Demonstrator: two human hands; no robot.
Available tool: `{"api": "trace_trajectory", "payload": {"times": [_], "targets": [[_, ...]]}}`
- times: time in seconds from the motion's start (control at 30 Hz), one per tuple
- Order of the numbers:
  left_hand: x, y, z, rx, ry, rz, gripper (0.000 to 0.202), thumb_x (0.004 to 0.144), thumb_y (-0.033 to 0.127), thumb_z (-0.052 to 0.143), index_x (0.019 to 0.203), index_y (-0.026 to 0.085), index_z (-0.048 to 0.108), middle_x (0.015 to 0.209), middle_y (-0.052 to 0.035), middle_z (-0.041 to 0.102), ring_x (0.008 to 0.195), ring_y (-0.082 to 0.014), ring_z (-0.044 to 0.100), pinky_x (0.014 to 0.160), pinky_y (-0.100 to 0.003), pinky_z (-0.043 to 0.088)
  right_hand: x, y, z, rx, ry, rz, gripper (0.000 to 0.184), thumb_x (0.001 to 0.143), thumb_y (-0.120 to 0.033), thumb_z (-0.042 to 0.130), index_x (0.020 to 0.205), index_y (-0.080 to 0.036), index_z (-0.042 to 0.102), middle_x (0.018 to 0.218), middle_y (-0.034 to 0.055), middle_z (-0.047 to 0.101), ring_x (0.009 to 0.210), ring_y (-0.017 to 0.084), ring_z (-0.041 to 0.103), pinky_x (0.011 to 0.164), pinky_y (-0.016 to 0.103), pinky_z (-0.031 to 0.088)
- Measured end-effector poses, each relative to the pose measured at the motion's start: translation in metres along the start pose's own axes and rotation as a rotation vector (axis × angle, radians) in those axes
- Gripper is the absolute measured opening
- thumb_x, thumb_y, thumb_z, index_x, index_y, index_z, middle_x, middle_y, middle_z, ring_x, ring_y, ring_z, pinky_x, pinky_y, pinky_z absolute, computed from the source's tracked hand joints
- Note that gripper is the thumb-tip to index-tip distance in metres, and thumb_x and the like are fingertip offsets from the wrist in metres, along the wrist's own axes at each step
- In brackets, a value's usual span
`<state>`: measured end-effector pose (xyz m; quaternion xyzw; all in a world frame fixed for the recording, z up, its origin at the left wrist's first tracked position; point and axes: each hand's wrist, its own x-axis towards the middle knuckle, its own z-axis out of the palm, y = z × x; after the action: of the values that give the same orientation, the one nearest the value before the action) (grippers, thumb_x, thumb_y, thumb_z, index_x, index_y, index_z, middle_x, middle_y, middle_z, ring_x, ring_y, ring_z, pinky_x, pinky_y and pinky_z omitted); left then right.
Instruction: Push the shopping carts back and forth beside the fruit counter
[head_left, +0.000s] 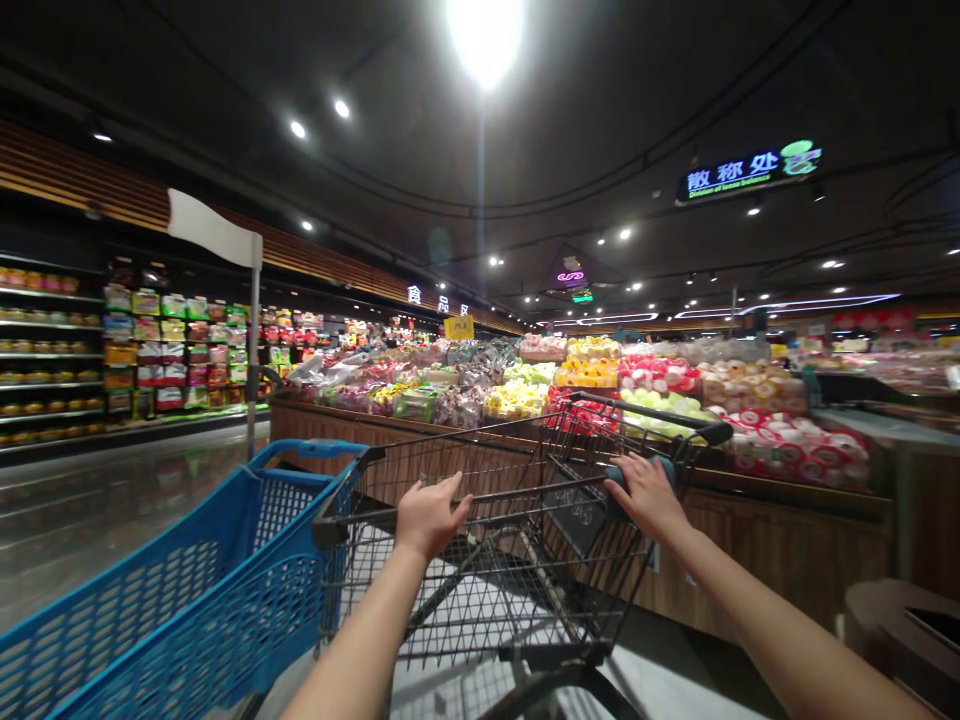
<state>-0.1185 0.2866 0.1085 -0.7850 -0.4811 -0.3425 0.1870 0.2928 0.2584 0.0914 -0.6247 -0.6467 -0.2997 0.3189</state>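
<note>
In front of me stands a dark wire shopping cart [480, 580], with a small dark plaque [574, 508] on one end. My right hand [649, 495] is closed around the padded bar at the cart's right end. Over the cart's near left side is my left hand [426, 518], its thumb and one finger spread apart and the other fingers curled out of sight. Whether it touches the wire rim I cannot tell. Close on the left, a blue plastic shopping cart [277, 590] stands against the wire one.
Behind the cart runs a wooden display counter [780, 560] heaped with colourful packaged goods [592, 370]. Stocked shelves [49, 350] line the left wall beyond a shiny floor [112, 500]. A white flag-like sign [214, 228] rises on a pole. A brown bin-like object [900, 640] stands at lower right.
</note>
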Motion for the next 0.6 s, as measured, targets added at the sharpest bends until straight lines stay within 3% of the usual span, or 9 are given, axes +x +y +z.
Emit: {"api": "trace_trajectory", "payload": {"times": [0.43,0.6], "targets": [[0.001,0.001,-0.001,0.017,-0.016,-0.006,0.050,0.094,0.053,0.038,0.130,0.026,0.061,0.124,-0.0054,0.068,0.113,-0.0242,0.065,0.104,-0.045,0.043,-0.002,-0.121,0.000,0.108,0.002,-0.200,0.057,0.092,-0.059,0.043,0.133,-0.020,0.053,0.132,0.0093,0.059,0.131,0.027,0.044,0.119,0.052,0.012],[0.000,-0.002,-0.001,0.020,-0.037,0.015,0.052,0.094,0.053,0.037,0.132,0.024,0.059,0.124,-0.0062,0.068,0.114,-0.0249,0.064,0.105,-0.048,0.042,-0.001,-0.131,-0.003,0.125,-0.014,-0.215,0.054,0.093,-0.055,0.045,0.134,-0.020,0.051,0.133,0.0075,0.058,0.132,0.024,0.043,0.120,0.047,0.013]]}}
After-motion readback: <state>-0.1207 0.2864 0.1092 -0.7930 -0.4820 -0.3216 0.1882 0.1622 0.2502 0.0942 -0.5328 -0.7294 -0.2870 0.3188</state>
